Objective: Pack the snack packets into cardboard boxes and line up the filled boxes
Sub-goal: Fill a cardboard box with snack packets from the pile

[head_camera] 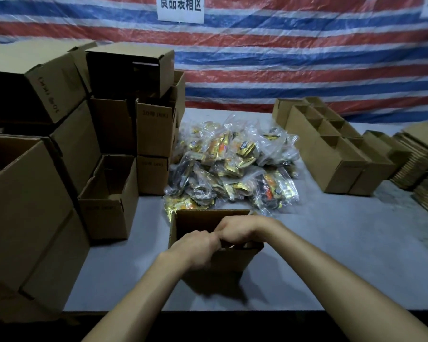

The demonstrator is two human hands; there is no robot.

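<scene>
Both hands sit on top of a small brown cardboard box [215, 253] on the grey table [331, 255]. The left hand [195, 248] is curled over the near top edge of the box and grips it. The right hand [240, 229] reaches across the open top with its fingers bent down inside; I cannot tell what they hold. The two hands touch each other.

Just past the hands lies a pile of shiny gold and orange snack packets in clear bags [232, 166]. Left of the hands stands a tall stack of open brown boxes [109, 188]. Far to the right of the hands is a row of brown boxes [336, 156], then flat cardboard sheets [420, 166].
</scene>
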